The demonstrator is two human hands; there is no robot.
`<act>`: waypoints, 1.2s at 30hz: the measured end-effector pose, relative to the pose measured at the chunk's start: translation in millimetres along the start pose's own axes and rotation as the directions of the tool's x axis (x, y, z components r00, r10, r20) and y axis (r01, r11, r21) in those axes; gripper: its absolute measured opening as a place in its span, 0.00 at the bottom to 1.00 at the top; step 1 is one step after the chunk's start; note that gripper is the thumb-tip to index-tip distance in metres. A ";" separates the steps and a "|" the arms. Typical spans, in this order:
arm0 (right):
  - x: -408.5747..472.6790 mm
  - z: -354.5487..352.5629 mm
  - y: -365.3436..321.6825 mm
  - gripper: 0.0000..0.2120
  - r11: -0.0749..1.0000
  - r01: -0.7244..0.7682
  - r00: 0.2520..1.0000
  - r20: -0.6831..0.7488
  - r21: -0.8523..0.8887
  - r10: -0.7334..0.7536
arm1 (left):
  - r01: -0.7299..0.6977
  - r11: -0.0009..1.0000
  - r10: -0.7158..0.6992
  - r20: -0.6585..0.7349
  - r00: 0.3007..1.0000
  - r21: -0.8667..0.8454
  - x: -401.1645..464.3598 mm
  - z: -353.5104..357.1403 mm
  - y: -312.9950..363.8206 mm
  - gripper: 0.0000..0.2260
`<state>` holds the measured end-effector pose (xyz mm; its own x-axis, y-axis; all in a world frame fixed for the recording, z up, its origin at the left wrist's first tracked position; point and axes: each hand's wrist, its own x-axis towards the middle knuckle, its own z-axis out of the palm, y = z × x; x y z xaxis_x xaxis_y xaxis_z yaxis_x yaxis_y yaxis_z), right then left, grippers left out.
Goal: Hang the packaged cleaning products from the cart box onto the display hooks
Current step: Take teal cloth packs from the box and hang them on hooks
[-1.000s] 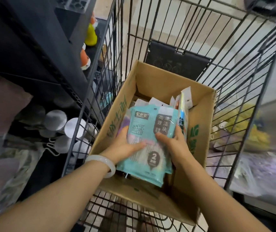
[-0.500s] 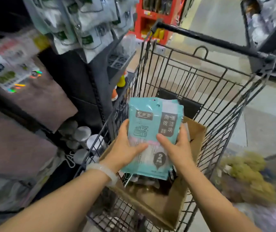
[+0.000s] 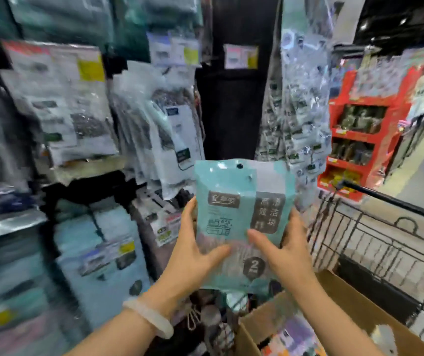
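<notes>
Head view, one item held up at centre: teal packets [image 3: 241,222], a small stack pressed together, upright, face toward the camera. Printed front — a brown logo patch at upper left, a grey panel with characters at upper right, a line drawing of a sink, a dark round badge with "2" near the bottom. Hang holes punched along the top edge.

Left hand [image 3: 193,255] grips the stack's 9 o'clock edge, thumb laid across the front, fingers curled behind. A pale bangle [image 3: 149,318] sits on that wrist. Right hand [image 3: 286,255] grips the 3 o'clock edge the same way, thumb on the front near the grey panel.

At 5 o'clock, below the stack and apart from it: a cardboard box [image 3: 347,304], open-topped, with blurred colourful packaging inside. It sits in a wire cart [image 3: 375,242], whose black handle bar [image 3: 395,201] runs across at 3 o'clock.

From 9 to 12 o'clock behind the stack: display racks of hanging bagged goods [image 3: 77,104], mostly grey, white and teal, heavily blurred; individual hooks cannot be made out. More hanging bags [image 3: 298,124] at 1 o'clock, beside a dark upright panel [image 3: 231,111]. At 2 o'clock, well apart, a red shelf stand [image 3: 359,140] on the aisle floor.
</notes>
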<state>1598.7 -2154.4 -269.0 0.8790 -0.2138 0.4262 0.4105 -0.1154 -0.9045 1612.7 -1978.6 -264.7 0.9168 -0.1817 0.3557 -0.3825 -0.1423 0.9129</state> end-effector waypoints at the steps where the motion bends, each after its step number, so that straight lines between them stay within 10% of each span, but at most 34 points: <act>1: 3.5 13.9 -13.4 0.29 0.999 0.026 0.999 0.024 0.026 -0.027 | -0.022 1.000 0.023 -0.038 0.999 0.018 -2.3 -17.1 12.8 0.40; 10: 24.1 175.2 -149.2 0.45 0.944 0.167 0.926 0.283 0.285 -0.249 | -0.141 0.982 0.178 -0.346 0.921 0.129 -42.0 -193.0 126.1 0.44; 22: 54.9 304.6 -302.0 0.32 0.844 0.231 0.812 0.381 0.485 -0.441 | -0.205 0.918 0.340 -0.411 0.846 0.338 -47.9 -337.4 259.5 0.34; 27: 86.1 312.7 -323.1 0.16 0.858 0.073 0.842 0.429 0.509 -0.327 | -0.185 0.914 0.331 -0.397 0.856 0.362 -32.7 -353.8 286.7 0.27; 36: 133.4 315.5 -331.9 0.18 0.731 -0.144 0.706 0.587 0.667 -0.397 | -0.181 0.919 0.326 -0.415 0.850 0.351 -15.5 -372.8 302.0 0.22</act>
<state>1656.2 -1838.6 83.7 0.5999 0.4642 0.6517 0.3353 0.5936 -0.7316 1525.9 -1655.9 80.0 0.7021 0.2026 0.6827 -0.5579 -0.4393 0.7041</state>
